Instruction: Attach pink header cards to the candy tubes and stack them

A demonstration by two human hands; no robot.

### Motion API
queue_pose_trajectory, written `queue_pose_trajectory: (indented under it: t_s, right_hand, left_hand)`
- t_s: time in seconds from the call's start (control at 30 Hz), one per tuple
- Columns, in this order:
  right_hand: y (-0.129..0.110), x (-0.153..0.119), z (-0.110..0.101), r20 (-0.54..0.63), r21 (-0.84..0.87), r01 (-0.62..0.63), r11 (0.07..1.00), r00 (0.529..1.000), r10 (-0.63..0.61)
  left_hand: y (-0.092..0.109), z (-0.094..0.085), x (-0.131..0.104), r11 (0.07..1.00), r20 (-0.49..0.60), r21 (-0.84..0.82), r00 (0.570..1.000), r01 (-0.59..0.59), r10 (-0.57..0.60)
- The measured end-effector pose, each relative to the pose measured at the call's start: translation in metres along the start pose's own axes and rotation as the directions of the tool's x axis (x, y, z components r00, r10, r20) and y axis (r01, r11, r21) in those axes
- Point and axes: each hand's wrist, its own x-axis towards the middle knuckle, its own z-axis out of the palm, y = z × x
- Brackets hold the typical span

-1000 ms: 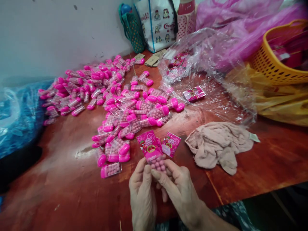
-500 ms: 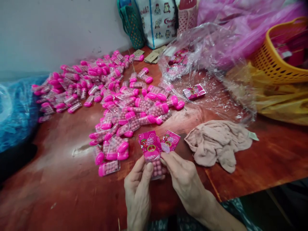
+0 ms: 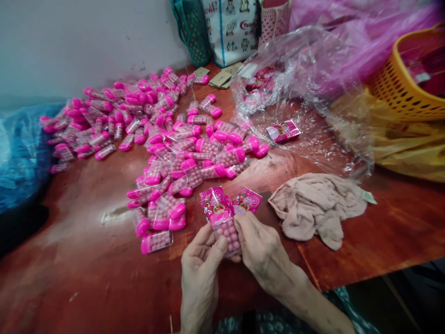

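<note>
Near the table's front edge, my left hand grips a clear container of pink balls, thumb on its front. My right hand pinches the container's upper right side, its fingertips beside the printed part. A pink printed packet stands at the container's top; whether it is attached, I cannot tell. Just behind my right fingers lies a second pink printed piece. A large heap of pink-capped containers spreads behind and to the left of my hands.
A beige cloth lies to the right on the red-brown table. Behind it are clear plastic film and a pink printed pack. A yellow basket stands far right, a blue bag far left.
The container between my hands now shows more of its pink balls, and my right fingers sit slightly further right. The whole view has shifted a little.
</note>
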Motion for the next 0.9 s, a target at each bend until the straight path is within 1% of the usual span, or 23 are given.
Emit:
queue_pose_trajectory:
  t_s: [0.1,0.17,0.2,0.3,0.47,0.53,0.63,0.67,0.73,0.83,0.9]
  right_hand:
    - [0.001,-0.001,-0.001,0.080,-0.001,-0.008,1.000,0.997,0.008]
    - [0.002,-0.001,-0.002,0.108,-0.033,0.000,0.999,0.994,0.003]
    - [0.002,0.000,-0.002,0.102,-0.046,0.010,0.999,0.995,-0.005]
    - [0.004,0.002,-0.001,0.035,-0.056,0.051,0.997,0.998,-0.049]
    - [0.003,0.001,0.001,-0.054,-0.058,0.106,0.993,0.993,-0.109]
    - [0.001,-0.003,0.004,-0.075,-0.048,0.124,0.991,0.989,-0.127]
    - [-0.005,-0.010,0.011,-0.075,0.005,0.155,0.988,0.985,-0.155]
    - [-0.006,-0.012,0.012,-0.073,0.040,0.149,0.988,0.987,-0.146]
    - [-0.009,-0.013,0.013,-0.087,0.129,0.084,0.988,0.994,-0.074]
    - [-0.009,-0.007,0.009,-0.135,0.244,-0.065,0.968,0.986,0.100]
    - [-0.008,-0.002,0.006,-0.148,0.287,-0.111,0.952,0.976,0.159]
  left_hand:
    - [-0.001,-0.001,0.000,1.000,-0.002,0.010,1.000,-0.026,0.026]
    - [-0.001,-0.001,0.000,1.000,-0.006,0.008,1.000,-0.026,0.027]
    - [-0.001,0.000,0.000,1.000,-0.005,0.004,1.000,-0.020,0.020]
    - [-0.002,0.002,-0.001,1.000,-0.003,-0.028,1.000,-0.002,0.002]
    - [-0.003,0.006,-0.004,0.997,-0.054,-0.076,0.998,-0.014,0.010]
    - [-0.001,0.005,-0.003,0.995,-0.091,-0.089,0.995,-0.036,0.028]
    - [0.004,0.000,0.001,0.986,-0.194,-0.108,0.975,-0.127,0.104]
    - [0.005,-0.002,0.002,0.983,-0.219,-0.108,0.968,-0.150,0.124]
    - [0.006,-0.004,0.003,0.984,-0.212,-0.104,0.970,-0.142,0.118]
    - [0.002,-0.004,0.002,0.995,-0.110,-0.082,0.993,-0.062,0.053]
    - [-0.001,-0.004,0.000,0.998,-0.047,-0.062,0.998,-0.033,0.030]
